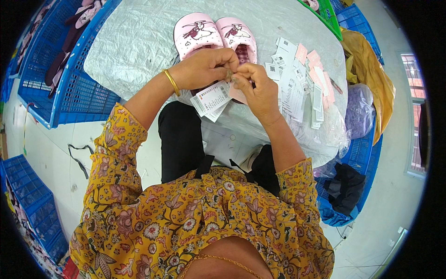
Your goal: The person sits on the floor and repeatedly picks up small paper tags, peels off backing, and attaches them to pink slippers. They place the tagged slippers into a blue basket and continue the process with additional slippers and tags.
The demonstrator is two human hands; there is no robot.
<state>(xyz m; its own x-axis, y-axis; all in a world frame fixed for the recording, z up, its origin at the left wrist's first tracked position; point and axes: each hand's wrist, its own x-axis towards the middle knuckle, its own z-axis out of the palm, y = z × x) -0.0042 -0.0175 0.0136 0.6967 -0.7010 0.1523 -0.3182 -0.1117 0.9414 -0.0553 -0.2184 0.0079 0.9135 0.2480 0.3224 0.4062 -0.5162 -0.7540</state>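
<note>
A pair of pink slippers [198, 32] with dark drawings on the toes lies on the plastic-covered work surface [134, 42], toes pointing away from me. My left hand [204, 69] and my right hand [257, 90] meet over the slippers' near end, thumbs and forefingers pinched together and almost touching. White printed paper tags [210, 99] hang below my left fingers, with a pink tag [238, 94] beside them under my right fingers. Whatever fine piece lies between my fingertips is too small to make out. My hands hide the heel part of the slippers.
Loose white tags [291, 95] and pink tags [318, 74] lie spread to the right of my hands. Blue crates [83, 74] stand at the left, one holding more slippers. On the right are a purple plastic-wrapped bundle [360, 109], brown cloth [371, 69] and black cloth [346, 188].
</note>
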